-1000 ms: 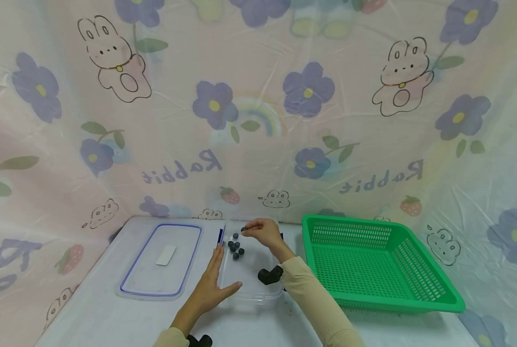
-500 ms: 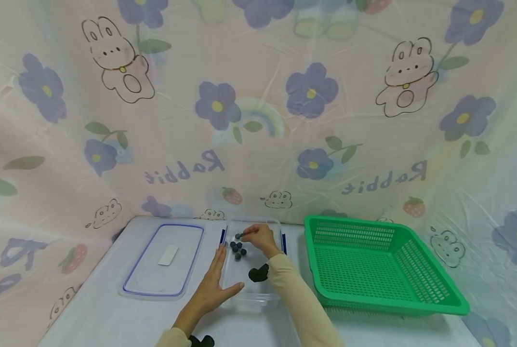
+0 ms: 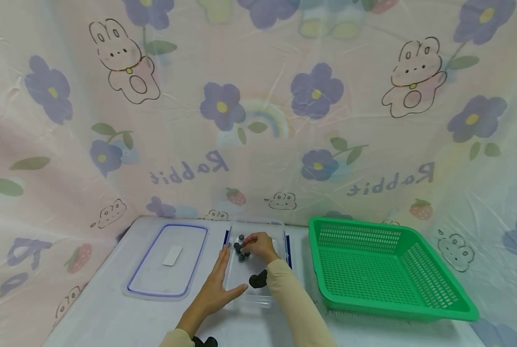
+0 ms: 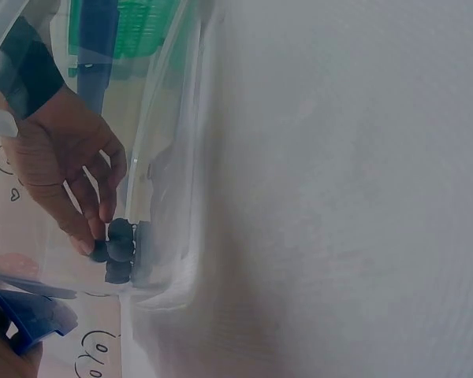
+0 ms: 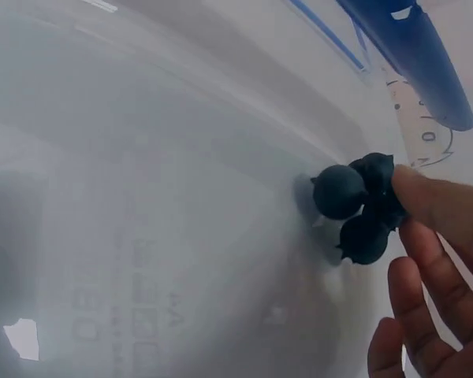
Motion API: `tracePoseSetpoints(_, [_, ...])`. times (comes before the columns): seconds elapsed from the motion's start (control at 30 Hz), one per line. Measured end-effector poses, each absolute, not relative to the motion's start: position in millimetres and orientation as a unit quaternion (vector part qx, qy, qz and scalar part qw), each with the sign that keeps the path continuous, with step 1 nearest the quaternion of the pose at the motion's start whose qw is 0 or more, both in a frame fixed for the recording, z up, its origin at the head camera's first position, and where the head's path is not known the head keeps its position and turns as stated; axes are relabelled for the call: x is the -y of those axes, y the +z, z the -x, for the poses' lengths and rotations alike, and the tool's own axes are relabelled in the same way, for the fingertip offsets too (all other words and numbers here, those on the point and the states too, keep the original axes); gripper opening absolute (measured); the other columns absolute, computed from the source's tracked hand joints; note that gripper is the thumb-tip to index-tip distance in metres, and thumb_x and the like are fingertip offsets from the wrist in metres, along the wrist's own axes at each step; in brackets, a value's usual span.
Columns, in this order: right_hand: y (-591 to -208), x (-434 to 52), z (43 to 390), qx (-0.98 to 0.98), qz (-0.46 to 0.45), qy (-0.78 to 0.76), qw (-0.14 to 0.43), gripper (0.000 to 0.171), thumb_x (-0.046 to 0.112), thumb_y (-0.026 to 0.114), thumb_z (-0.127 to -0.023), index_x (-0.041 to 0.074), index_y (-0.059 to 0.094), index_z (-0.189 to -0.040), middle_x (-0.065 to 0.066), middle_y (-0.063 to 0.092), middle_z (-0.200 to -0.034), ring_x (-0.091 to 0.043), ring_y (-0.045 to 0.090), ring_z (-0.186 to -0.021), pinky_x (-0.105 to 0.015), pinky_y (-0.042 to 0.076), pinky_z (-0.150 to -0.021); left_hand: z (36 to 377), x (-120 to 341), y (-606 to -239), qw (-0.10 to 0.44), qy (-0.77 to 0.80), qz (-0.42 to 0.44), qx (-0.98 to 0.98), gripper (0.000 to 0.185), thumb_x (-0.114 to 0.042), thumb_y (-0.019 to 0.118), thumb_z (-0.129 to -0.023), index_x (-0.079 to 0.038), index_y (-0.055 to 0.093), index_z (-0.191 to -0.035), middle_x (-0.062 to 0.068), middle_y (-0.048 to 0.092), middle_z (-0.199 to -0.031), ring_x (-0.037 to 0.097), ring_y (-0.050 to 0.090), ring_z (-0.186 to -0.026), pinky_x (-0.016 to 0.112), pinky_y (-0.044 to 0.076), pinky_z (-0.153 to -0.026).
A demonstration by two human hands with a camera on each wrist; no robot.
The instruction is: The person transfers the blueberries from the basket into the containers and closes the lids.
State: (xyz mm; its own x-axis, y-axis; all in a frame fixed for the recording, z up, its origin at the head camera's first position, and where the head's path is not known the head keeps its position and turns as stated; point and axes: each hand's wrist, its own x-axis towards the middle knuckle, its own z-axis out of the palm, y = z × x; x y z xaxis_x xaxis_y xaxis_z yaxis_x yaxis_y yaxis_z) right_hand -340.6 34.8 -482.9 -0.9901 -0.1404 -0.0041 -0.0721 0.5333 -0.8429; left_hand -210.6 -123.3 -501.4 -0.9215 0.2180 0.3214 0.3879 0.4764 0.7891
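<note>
A clear plastic container [image 3: 240, 284] with blue side clips stands in the middle of the table. Several blueberries [image 5: 339, 192] lie clustered on its floor toward the left side. My right hand [image 3: 261, 246] reaches inside and pinches a blueberry [image 4: 98, 251] between thumb and fingertips, right against the cluster. The other fingers of that hand are loosely bent in the right wrist view. My left hand [image 3: 215, 291] rests along the container's left side, fingers straight and thumb spread over the near part. Only a bit of it shows at the left wrist view's lower left corner.
A clear lid [image 3: 152, 274] with a blue seal and a white label [image 3: 173, 256] lies left of the container. To the right stands a large green slotted basket [image 3: 384, 270]. A patterned curtain [image 3: 258, 168] hangs behind the table.
My right hand has brought the blueberry from the container's far end nearer, down to the cluster. The left hand stays at the container's left side. The head view has shifted slightly.
</note>
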Motion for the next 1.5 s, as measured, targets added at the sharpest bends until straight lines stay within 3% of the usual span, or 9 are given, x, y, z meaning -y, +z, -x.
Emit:
tracePoseSetpoints(0.33, [-485, -36, 340, -0.875, 0.075, -0.476, 0.038, 0.017, 0.001, 0.084, -0.072, 0.003, 0.073, -0.085, 0.002, 0.065, -0.071, -0.01, 0.056, -0.065, -0.023, 0.044, -0.058, 211, 122, -503, 0.083, -0.47, 0.17, 0.862, 0.105, -0.047, 0.074, -0.082, -0.005, 0.011, -0.155, 0.014, 0.005, -0.161, 0.034, 0.008, -0.145, 0.06, 0.021, -0.109])
tracePoseSetpoints(0.53, [-484, -36, 339, -0.874, 0.074, -0.479, 0.037, 0.017, 0.003, 0.084, -0.073, 0.004, 0.073, -0.085, 0.002, 0.065, -0.071, -0.011, 0.057, -0.065, -0.025, 0.045, -0.06, 211, 123, -502, 0.082, -0.465, 0.169, 0.865, 0.103, -0.042, 0.074, -0.083, -0.004, 0.011, -0.155, 0.014, 0.005, -0.161, 0.033, 0.008, -0.145, 0.059, 0.021, -0.11])
tracePoseSetpoints(0.73, [-479, -36, 339, -0.867, 0.072, -0.492, 0.03, 0.016, 0.005, 0.081, -0.077, 0.001, 0.073, -0.09, 0.002, 0.067, -0.073, -0.014, 0.059, -0.069, -0.029, 0.047, -0.065, 210, 123, -500, 0.08, -0.46, 0.175, 0.867, 0.104, -0.046, 0.073, -0.083, -0.004, 0.011, -0.155, 0.015, 0.005, -0.161, 0.034, 0.009, -0.145, 0.059, 0.021, -0.11])
tracePoseSetpoints(0.93, [-465, -36, 335, -0.843, 0.081, -0.531, 0.029, 0.019, 0.011, 0.077, -0.082, 0.001, 0.073, -0.097, 0.0, 0.07, -0.08, -0.029, 0.067, -0.086, -0.036, 0.05, -0.075, 209, 125, -498, 0.079, -0.459, 0.184, 0.866, 0.103, -0.05, 0.071, -0.084, -0.004, 0.012, -0.155, 0.016, 0.005, -0.161, 0.035, 0.007, -0.144, 0.06, 0.02, -0.109])
tracePoseSetpoints(1.03, [-458, -37, 332, -0.836, 0.08, -0.543, 0.022, 0.017, 0.014, 0.077, -0.082, 0.003, 0.074, -0.096, -0.001, 0.071, -0.084, -0.025, 0.067, -0.085, -0.04, 0.051, -0.079, 210, 127, -496, 0.076, -0.457, 0.182, 0.867, 0.101, -0.049, 0.07, -0.085, -0.005, 0.013, -0.155, 0.016, 0.006, -0.16, 0.036, 0.009, -0.144, 0.061, 0.02, -0.109])
tracePoseSetpoints(1.2, [-448, -40, 326, -0.822, 0.078, -0.564, 0.018, 0.019, 0.016, 0.076, -0.084, 0.004, 0.074, -0.099, -0.001, 0.071, -0.089, -0.015, 0.064, -0.081, -0.038, 0.053, -0.079, 211, 130, -489, 0.084, -0.454, 0.179, 0.869, 0.092, -0.043, 0.07, -0.087, -0.005, 0.02, -0.154, 0.018, 0.015, -0.159, 0.036, 0.017, -0.143, 0.058, 0.021, -0.11])
tracePoseSetpoints(1.5, [-424, -32, 294, -0.757, 0.114, -0.644, -0.003, 0.025, 0.017, 0.071, -0.088, 0.004, 0.071, -0.109, -0.005, 0.071, -0.094, -0.022, 0.066, -0.089, -0.043, 0.05, -0.087, 216, 145, -469, 0.134, -0.469, 0.182, 0.854, 0.061, -0.032, 0.07, -0.09, -0.004, 0.049, -0.141, 0.019, 0.04, -0.148, 0.038, 0.036, -0.135, 0.06, 0.033, -0.103])
